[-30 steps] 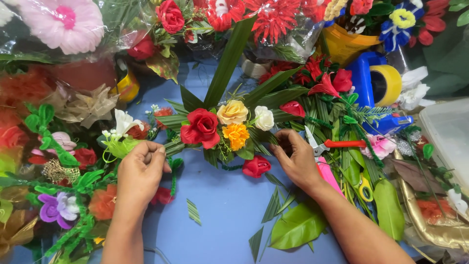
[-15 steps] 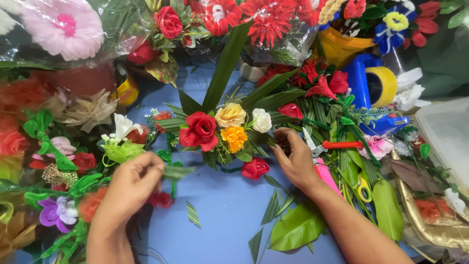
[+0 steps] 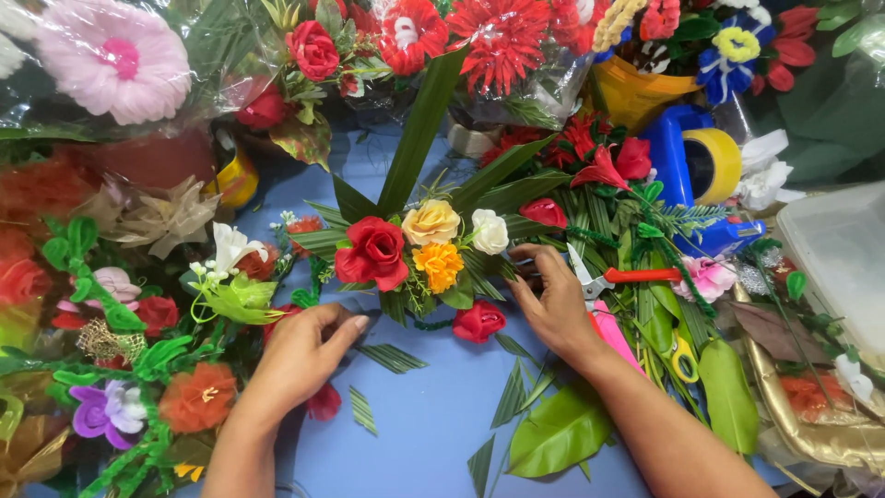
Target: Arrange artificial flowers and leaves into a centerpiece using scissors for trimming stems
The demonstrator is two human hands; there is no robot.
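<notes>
Flower arrangement [image 3: 406, 254] is steadied by right hand [image 3: 553, 304], fingers curled at its edge; left hand [image 3: 304, 355] pinches a leaf strip [image 3: 392, 358], best kept flat.

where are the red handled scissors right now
In the head view, the red-handled scissors lie right of centre on green leaves, just beside the right hand.

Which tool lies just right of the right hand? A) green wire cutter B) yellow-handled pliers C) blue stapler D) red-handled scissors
D: red-handled scissors lie with open blades beside the right hand, which rests at the edge of the flower arrangement.
</notes>
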